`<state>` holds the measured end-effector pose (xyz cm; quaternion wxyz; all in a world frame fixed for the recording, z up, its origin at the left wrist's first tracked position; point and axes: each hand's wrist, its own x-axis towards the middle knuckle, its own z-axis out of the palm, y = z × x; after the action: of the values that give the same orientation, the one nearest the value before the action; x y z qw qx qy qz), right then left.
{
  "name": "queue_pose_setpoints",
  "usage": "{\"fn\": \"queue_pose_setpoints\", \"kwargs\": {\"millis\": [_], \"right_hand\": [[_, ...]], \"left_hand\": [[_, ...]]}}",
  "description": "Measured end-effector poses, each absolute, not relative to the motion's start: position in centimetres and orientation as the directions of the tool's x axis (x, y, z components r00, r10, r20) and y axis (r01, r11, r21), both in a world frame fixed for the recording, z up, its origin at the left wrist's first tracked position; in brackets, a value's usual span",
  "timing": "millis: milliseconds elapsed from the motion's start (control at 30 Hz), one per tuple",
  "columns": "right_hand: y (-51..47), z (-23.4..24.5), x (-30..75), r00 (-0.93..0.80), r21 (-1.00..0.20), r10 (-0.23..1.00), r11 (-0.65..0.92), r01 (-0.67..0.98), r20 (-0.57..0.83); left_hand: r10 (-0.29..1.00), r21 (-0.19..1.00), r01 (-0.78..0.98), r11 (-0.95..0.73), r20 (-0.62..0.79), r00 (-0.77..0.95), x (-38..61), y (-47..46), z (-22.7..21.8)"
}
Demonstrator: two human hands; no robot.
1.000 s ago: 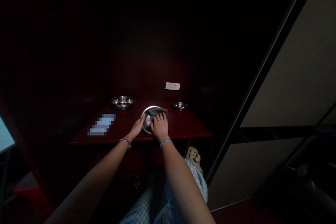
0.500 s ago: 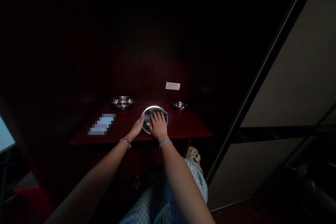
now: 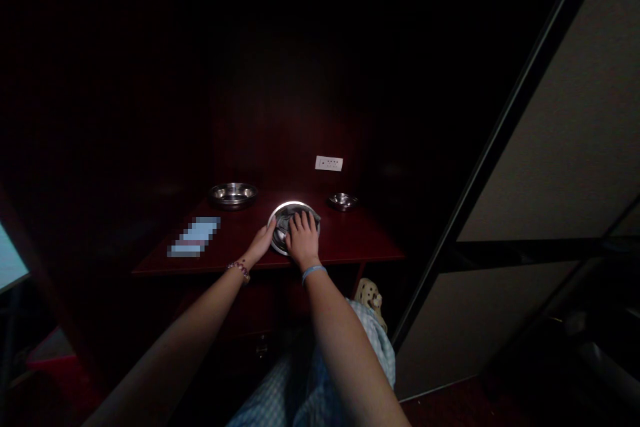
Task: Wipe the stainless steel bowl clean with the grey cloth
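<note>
A shiny metal bowl (image 3: 293,204) is near the front edge of the dark red desk (image 3: 240,233), its inside facing me. My left hand (image 3: 259,245) grips its left rim, thumb on the near side. Inside the bowl lies a grey cloth (image 3: 284,221). My right hand (image 3: 303,240) presses this cloth against the bowl's inner surface, fingers bent over it and slightly spread. Part of the cloth sticks out past the fingertips on the right; the rest is hidden under the hand.
A wider metal bowl (image 3: 233,196) stands at the back left and a small metal bowl (image 3: 343,201) at the back right. A blurred-out flat object (image 3: 195,237) lies on the left. The wall has a white socket (image 3: 329,163). Below the desk's right side is a beige clog (image 3: 370,295).
My right hand has shifted very slightly with the cloth, which is bunched a little differently in the bowl. My left hand keeps its hold on the rim.
</note>
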<state>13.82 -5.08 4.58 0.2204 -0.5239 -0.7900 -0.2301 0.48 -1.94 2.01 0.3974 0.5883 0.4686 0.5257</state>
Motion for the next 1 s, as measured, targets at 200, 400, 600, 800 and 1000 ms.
{"fn": "queue_pose_setpoints", "kwargs": {"millis": [200, 400, 600, 800, 1000], "right_hand": [[-4.8, 4.35, 13.84, -0.315, 0.116, 0.749, 0.307, 0.945, 0.583], [-4.84, 4.2, 13.66, -0.272, 0.076, 0.775, 0.28, 0.957, 0.571], [-5.06, 4.36, 13.52, -0.243, 0.055, 0.785, 0.258, 0.964, 0.57], [-5.05, 4.43, 13.42, -0.223, 0.045, 0.795, 0.24, 0.97, 0.564], [-5.2, 4.53, 13.26, -0.201, 0.039, 0.789, 0.22, 0.975, 0.58]], "left_hand": [[0.97, 0.962, 0.12, -0.244, 0.242, 0.029, 0.63, -2.36, 2.38], [0.97, 0.964, 0.104, -0.243, 0.241, 0.031, 0.68, -2.45, 2.4], [0.973, 0.966, 0.114, -0.232, 0.231, 0.023, 0.66, -2.64, 2.64], [0.973, 0.964, 0.136, -0.231, 0.232, 0.004, 0.67, -2.77, 2.72], [0.97, 0.961, 0.139, -0.24, 0.244, -0.009, 0.76, -2.81, 2.7]]}}
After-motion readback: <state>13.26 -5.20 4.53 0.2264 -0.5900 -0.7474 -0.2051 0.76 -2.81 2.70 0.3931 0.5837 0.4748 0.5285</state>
